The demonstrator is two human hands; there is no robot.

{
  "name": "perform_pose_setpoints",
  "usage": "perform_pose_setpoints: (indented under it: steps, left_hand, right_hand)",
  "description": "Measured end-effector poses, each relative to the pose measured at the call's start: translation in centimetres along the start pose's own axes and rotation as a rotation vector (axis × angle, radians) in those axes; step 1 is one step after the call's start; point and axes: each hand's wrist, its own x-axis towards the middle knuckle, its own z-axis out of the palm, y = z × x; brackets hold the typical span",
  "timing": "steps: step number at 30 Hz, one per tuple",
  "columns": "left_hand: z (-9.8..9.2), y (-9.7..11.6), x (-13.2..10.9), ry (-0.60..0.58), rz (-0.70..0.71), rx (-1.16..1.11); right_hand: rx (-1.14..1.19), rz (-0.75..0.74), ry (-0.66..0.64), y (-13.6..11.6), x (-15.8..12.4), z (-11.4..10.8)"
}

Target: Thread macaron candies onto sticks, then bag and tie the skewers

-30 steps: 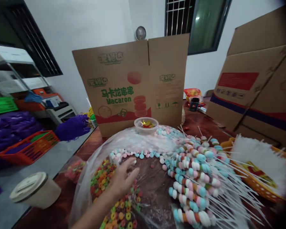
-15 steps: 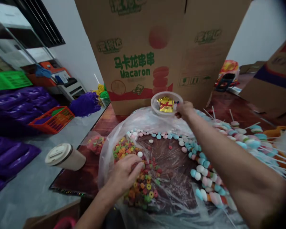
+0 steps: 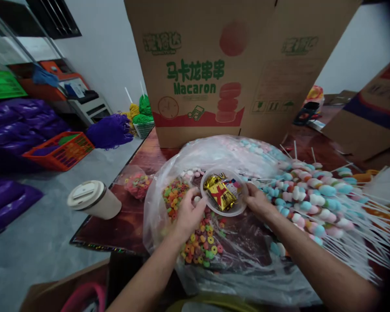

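Note:
My right hand (image 3: 258,201) grips the right rim of a round clear plastic bowl (image 3: 205,200), tilted toward me. Inside the bowl lie shiny gold packets (image 3: 221,193) with red marks and a small colourful packet. At the bowl's left side is my left hand (image 3: 191,212), thumb and forefinger apart, its tips close to the rim. A white round candy (image 3: 197,199) shows between those fingers; whether they touch it I cannot tell. Below that hand, ring-shaped coloured candies (image 3: 203,245) spread over a clear plastic sheet (image 3: 247,277).
Skewers of pastel candies (image 3: 312,199) with white sticks pile up at the right. A tall cardboard box (image 3: 195,108) stands behind. On the left are a lidded cup (image 3: 99,201) and a bag of red candies (image 3: 138,184). An orange crate (image 3: 61,151) sits beyond the table edge.
My right hand has brought the bowl from in front of the box toward me, beside my left hand. The view has shifted slightly.

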Motion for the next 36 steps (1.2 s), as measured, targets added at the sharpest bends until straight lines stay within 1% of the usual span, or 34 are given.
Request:
perform_pose_setpoints:
  steps: [1, 3, 4, 5, 7, 8, 9, 10, 11, 13, 15, 18, 23, 26, 27, 28, 29, 31, 32, 33, 34, 35, 36]
  left_hand:
    - [0.4, -0.3, 0.9, -0.012, -0.037, -0.011]
    - [1.1, -0.7, 2.2, -0.036, -0.049, -0.001]
    - [1.3, -0.8, 2.7, -0.04, -0.043, 0.014]
    - [1.5, -0.7, 2.9, -0.037, -0.036, 0.025]
    - [1.8, -0.5, 2.7, -0.02, -0.022, 0.033]
    - [1.9, -0.4, 2.5, -0.006, -0.016, 0.032]
    - [1.9, -0.4, 2.2, 0.01, -0.012, 0.034]
    - [1.9, -0.4, 1.8, 0.028, -0.011, 0.041]
    - [1.9, -0.4, 1.5, 0.045, -0.013, 0.052]
    - [1.8, -0.5, 0.9, 0.07, -0.018, 0.08]
    - [1.8, -0.6, 0.7, 0.074, -0.008, 0.101]
    - [2.0, -0.4, 1.1, 0.059, 0.02, 0.149]
    - [2.2, 0.6, 3.5, -0.051, 0.135, 0.332]
    - [1.7, 1.5, 5.0, -0.073, 0.159, 0.494]
    - [1.4, 1.8, 5.4, -0.079, 0.167, 0.533]
    - [1.2, 2.1, 5.6, -0.083, 0.172, 0.558]
    - [1.0, 2.5, 5.8, -0.081, 0.182, 0.583]
    - [1.0, 3.5, 5.9, -0.075, 0.247, 0.675]
    - [1.2, 4.0, 6.0, -0.124, 0.303, 0.749]
    - [1.6, 4.6, 6.1, -0.22, 0.362, 0.828]
    - [2.1, 5.1, 6.4, -0.347, 0.411, 0.901]
    - [2.7, 5.5, 6.7, -0.484, 0.435, 0.961]
    - [3.4, 5.9, 7.1, -0.603, 0.428, 1.0]
  right_hand:
    - [-0.054, -0.009, 0.008, -0.2, 0.2, 0.2]
    - [-0.163, -0.026, 0.041, -1.1, 0.9, -0.1]
    - [-0.267, -0.075, 0.033, -1.7, 1.2, -0.3]
    - [-0.403, -0.154, -0.009, -2.4, 1.5, -0.5]
    - [-0.678, -0.357, -0.187, -3.6, 2.3, -0.5]
    - [-0.778, -0.448, -0.298, -4.1, 2.7, -0.2]
    - [-0.832, -0.512, -0.395, -4.4, 3.2, 0.2]
    - [-0.831, -0.543, -0.46, -4.7, 3.6, 0.7]
    - [-0.819, -0.557, -0.496, -4.8, 4.0, 1.2]
    - [-0.824, -0.582, -0.534, -4.9, 4.5, 2.0]
    - [-0.825, -0.603, -0.545, -4.8, 4.5, 2.2]
    - [-0.8, -0.619, -0.543, -4.6, 4.1, 1.2]
    - [-0.713, -0.655, -0.546, -3.9, 2.4, -1.1]
    - [-0.503, -0.621, -0.575, -3.4, 1.4, -2.2]
    - [-0.406, -0.592, -0.571, -3.2, 1.4, -2.6]
    - [-0.295, -0.551, -0.539, -3.1, 1.5, -3.2]
    - [-0.175, -0.504, -0.474, -3.0, 1.9, -3.7]
    - [0.07, -0.415, -0.266, -2.8, 3.0, -4.9]
    - [0.207, -0.369, -0.149, -2.8, 3.6, -5.4]
    - [0.329, -0.332, -0.044, -2.8, 4.1, -5.9]
    - [0.421, -0.302, 0.033, -2.7, 4.5, -6.1]
    - [0.496, -0.264, 0.088, -2.6, 4.7, -6.3]
    - [0.553, -0.22, 0.128, -2.5, 4.6, -6.3]
